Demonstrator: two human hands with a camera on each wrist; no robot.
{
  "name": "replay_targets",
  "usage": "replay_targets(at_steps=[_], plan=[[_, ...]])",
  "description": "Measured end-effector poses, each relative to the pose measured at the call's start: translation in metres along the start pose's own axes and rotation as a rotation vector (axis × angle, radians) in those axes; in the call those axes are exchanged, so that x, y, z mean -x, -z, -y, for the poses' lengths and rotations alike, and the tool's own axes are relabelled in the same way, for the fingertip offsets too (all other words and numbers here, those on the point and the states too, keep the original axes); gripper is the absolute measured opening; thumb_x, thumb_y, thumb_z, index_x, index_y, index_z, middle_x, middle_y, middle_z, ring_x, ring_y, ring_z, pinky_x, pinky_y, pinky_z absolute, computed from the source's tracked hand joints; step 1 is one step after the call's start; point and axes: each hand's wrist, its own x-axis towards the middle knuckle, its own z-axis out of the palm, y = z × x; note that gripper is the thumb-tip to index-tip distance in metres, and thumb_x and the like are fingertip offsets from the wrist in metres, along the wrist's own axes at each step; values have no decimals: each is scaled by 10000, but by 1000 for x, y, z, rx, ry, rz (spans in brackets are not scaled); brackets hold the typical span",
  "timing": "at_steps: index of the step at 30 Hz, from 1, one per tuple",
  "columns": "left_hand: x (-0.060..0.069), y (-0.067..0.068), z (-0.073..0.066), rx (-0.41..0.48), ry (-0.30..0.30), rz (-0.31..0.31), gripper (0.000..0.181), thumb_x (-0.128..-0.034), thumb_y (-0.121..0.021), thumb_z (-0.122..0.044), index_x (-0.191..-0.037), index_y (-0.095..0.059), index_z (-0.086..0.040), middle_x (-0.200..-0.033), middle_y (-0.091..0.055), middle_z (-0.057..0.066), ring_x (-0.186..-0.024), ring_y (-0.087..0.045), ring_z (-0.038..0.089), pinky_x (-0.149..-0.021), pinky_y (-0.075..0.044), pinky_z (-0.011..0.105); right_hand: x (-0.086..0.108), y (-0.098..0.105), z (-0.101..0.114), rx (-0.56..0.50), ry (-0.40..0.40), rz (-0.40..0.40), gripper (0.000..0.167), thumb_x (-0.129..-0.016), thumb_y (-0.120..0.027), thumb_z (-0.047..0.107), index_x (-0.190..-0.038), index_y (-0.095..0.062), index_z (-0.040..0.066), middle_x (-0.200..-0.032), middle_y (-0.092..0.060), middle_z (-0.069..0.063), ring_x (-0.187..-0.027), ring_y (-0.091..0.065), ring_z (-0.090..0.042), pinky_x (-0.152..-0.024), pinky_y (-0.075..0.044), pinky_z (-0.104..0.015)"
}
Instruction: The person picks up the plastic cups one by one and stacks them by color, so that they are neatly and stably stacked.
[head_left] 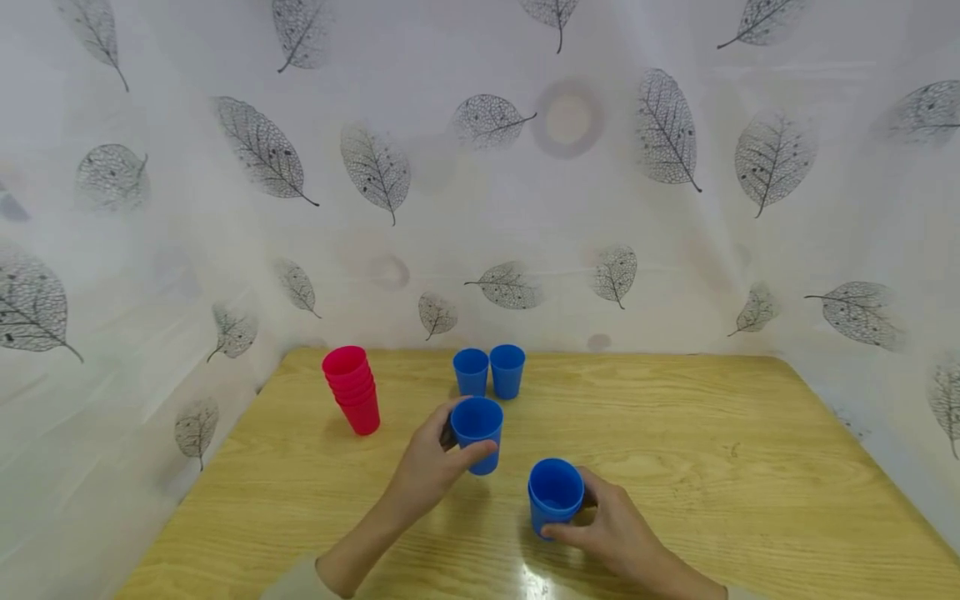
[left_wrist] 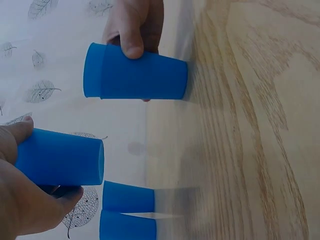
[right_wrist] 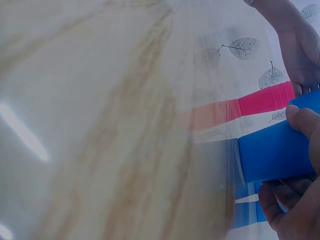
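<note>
My left hand [head_left: 420, 479] grips a single blue plastic cup [head_left: 477, 432], upright and above the table, thumb on its near side. In the left wrist view that cup [left_wrist: 65, 157] is apart from the others. My right hand [head_left: 618, 529] holds nested blue cups [head_left: 553, 508], a second rim showing just under the top one. Their base is at or very near the tabletop; I cannot tell if it touches. Farther back stand two more upright blue cups, a left one [head_left: 471, 373] and a right one [head_left: 507, 372], side by side.
A stack of several nested red cups [head_left: 358, 400] stands upright at the back left. The wood-grain table [head_left: 712, 433] is bordered at the back and sides by a white sheet [head_left: 450, 225] with grey leaf prints.
</note>
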Motion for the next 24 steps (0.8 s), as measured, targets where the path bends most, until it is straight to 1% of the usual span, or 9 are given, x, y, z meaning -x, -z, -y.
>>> replay_targets(at_steps=[7,14,20,24], plan=[[2,-6,-9,20,-34,46,613,-950,-780,-236,-1458,-504,-34,-1348,-637,154,-1286,-593,355,-1104,-458,547,0,0,0,-4,-11,-2,615,-791,-919,295,-1271,-636,33,-1126,-740,-46,-971,-710,-141,-807,-586,-278],[2,-12,-18,32,-60,74,616,-958,-771,-260,-1469,-501,-47,-1360,-628,155,-1282,-594,355,-1103,-457,558,0,0,0,-4,-14,1,612,-797,-915,296,-1271,-633,32,-1127,-741,-54,-976,-715,-151,-806,-588,-275],[-1,-19,-26,29,-80,97,661,-959,-767,-304,-1498,-471,-60,-1360,-629,134,-1272,-601,326,-1093,-478,524,1,0,-1,-3,15,0,595,-806,-909,295,-1262,-632,31,-1125,-741,-56,-980,-718,-158,-804,-594,-279],[-3,-27,-31,23,-90,116,669,-954,-771,-325,-1500,-473,-78,-1354,-636,104,-1261,-611,284,-1086,-494,470,1,0,-1,-2,20,-3,598,-810,-906,293,-1265,-629,22,-1128,-740,-64,-984,-719,-168,-802,-597,-280]])
